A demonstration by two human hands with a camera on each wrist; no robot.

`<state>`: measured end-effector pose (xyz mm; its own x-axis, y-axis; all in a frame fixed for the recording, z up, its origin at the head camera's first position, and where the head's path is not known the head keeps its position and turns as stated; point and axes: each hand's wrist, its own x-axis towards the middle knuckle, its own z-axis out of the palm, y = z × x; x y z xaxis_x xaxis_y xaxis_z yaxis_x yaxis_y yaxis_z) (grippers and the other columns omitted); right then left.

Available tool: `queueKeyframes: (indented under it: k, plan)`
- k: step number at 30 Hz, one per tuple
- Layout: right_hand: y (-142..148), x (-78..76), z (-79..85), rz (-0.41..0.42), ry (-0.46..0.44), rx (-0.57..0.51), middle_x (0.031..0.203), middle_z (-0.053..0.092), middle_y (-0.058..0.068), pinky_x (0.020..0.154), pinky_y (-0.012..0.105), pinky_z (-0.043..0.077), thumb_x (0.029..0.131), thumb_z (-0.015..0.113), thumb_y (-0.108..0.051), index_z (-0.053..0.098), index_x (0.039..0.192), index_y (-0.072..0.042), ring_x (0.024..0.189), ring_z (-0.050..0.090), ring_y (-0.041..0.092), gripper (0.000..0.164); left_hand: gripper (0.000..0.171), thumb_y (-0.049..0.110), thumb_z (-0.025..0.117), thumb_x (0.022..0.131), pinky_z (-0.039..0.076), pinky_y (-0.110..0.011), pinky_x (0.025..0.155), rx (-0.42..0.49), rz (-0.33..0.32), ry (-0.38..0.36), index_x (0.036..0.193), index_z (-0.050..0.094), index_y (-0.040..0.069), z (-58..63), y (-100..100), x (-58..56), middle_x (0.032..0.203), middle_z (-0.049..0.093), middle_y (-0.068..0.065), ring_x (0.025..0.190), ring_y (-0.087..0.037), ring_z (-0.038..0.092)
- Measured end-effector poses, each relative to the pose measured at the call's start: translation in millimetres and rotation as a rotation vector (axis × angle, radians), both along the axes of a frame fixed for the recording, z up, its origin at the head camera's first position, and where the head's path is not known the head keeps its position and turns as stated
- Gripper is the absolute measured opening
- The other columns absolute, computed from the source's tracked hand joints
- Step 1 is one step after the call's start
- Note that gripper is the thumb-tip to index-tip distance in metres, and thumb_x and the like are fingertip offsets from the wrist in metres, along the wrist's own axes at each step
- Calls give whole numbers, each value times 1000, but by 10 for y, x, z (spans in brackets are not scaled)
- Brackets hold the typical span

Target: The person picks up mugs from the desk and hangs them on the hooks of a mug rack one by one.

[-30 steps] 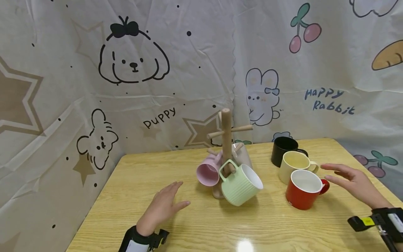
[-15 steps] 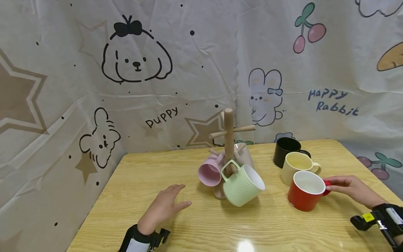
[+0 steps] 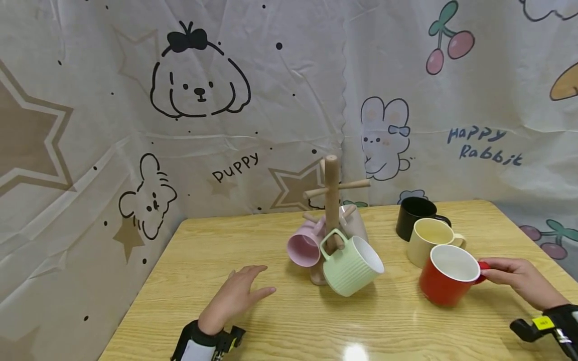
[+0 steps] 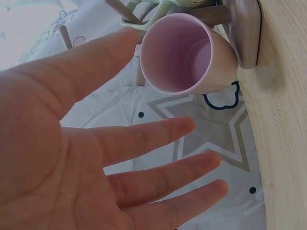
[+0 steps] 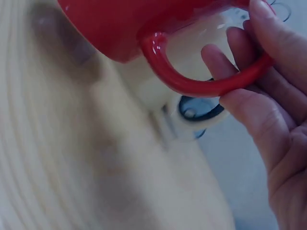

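My right hand (image 3: 524,278) pinches the handle of a red mug (image 3: 444,286) with a white inside. The mug tilts slightly, and the right wrist view shows the red handle (image 5: 192,88) between thumb and fingers, with a shadow on the tabletop below. My left hand (image 3: 237,296) is held with fingers spread and touches nothing; the pink mug (image 4: 177,52) is nearest to it. That pink mug, a ribbed green mug (image 3: 349,268) and a pale mug (image 3: 354,225) hang on the lower pegs of a wooden mug tree (image 3: 331,200). The pale one is partly hidden.
Behind the red mug stand a cream-yellow mug (image 3: 426,243) and a black mug (image 3: 413,215), handles toward the right. The mug tree's upper pegs (image 3: 354,184) stick out sideways. A printed cloth (image 3: 271,100) hangs along the back and left edges of the wooden table (image 3: 217,240).
My right hand reached the red mug and took its handle. The mug has since tilted and shifted slightly right. My left hand has hardly moved, while the whole view drifted a little.
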<state>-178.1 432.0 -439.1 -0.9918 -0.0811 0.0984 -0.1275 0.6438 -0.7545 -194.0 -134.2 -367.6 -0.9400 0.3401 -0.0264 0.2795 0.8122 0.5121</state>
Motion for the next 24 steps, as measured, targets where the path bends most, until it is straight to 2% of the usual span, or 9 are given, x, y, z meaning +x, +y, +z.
queueKeyframes:
  k: [5,11,19,22,24]
  plan:
    - [-78,91,162,7,68,-52,91,59,-31,62,15,49,90,57,-6,69,101,-8,78,58,-8,16,57,39,63,84,19,-64,104,5,3,9,129,51,5,29,4,4,129,53,-17,125,-38,43]
    - [-396,184,381,30,115,-55,92,60,-29,62,16,50,89,57,-5,68,102,-2,78,59,-6,17,57,40,62,85,20,-63,105,30,-14,35,129,51,6,65,34,4,130,54,-16,124,-38,44]
    - [-933,299,634,166,28,-193,90,67,-18,67,20,52,92,53,-5,67,107,-6,78,62,5,21,56,38,62,85,19,-63,106,58,-26,22,130,50,7,115,90,44,131,52,-17,125,-38,43]
    - [-1179,335,697,230,31,-245,90,68,-16,68,20,52,91,54,-4,68,105,-9,79,63,6,21,56,37,62,85,18,-62,106,59,-26,20,130,50,6,124,98,52,131,52,-17,125,-38,43]
    - [-1362,350,733,256,31,-282,89,68,-15,69,20,53,90,55,-4,68,106,-6,79,64,7,20,56,38,62,86,18,-62,107,60,-26,21,130,50,6,125,102,52,131,52,-16,126,-37,43]
